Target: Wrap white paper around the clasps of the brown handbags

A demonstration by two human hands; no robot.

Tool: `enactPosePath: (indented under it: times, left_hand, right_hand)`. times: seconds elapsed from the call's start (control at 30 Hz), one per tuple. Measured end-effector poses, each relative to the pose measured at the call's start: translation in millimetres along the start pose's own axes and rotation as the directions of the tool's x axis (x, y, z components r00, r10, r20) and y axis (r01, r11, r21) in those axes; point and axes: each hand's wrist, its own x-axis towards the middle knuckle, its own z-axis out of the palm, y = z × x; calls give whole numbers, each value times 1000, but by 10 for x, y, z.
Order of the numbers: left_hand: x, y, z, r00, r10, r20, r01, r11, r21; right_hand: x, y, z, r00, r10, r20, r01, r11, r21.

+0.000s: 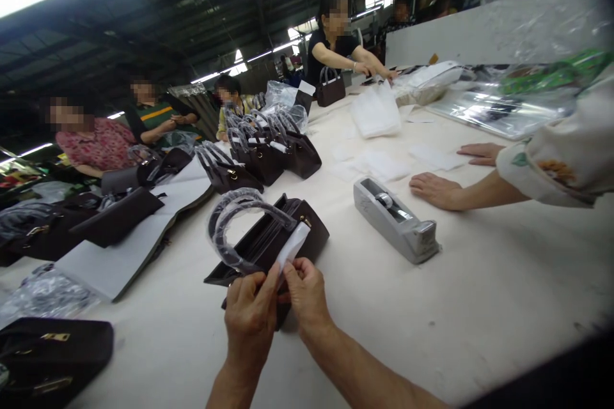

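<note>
A dark brown handbag stands tilted on the table in front of me, its top open and its two looped handles wrapped in clear plastic. Across its upper edge, by a small gold fitting, lies a folded white strip that looks like thin paper. The fingers of my left hand are closed at the strip's near end. Pinched on that same end, just to the right, is my right hand. Both hands partly cover the bag's near side. A grey tape dispenser sits right of the bag.
Several wrapped-handle handbags stand behind; another handbag lies near left. A grey-white board carries more bags. At right, a co-worker's hands rest beside white sheets. Plastic sleeves lie beyond. Other people stand along the far side.
</note>
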Motion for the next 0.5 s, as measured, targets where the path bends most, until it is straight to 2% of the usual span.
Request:
enactPosePath:
  times: [0.17, 0.3, 0.37, 0.5]
  left_hand:
    - [-9, -15, 3, 998, 57, 1, -57, 998, -32]
    - [19, -23, -50, 989, 116, 91, -114, 993, -30]
    - [22, -33, -68, 986, 133, 104, -131, 991, -26]
    - [-1, -49, -51, 990, 124, 61, -124, 992, -7]
  right_hand:
    - [9, 28, 6, 999, 26, -20, -24, 994, 107]
    - [-1, 16, 8, 997, 76, -31, -67, 970, 236]
    - [-15, -3, -3, 995, 97, -12, -90, 953, 289]
    - [-55, -10, -60, 993, 85, 81, -109, 927, 360]
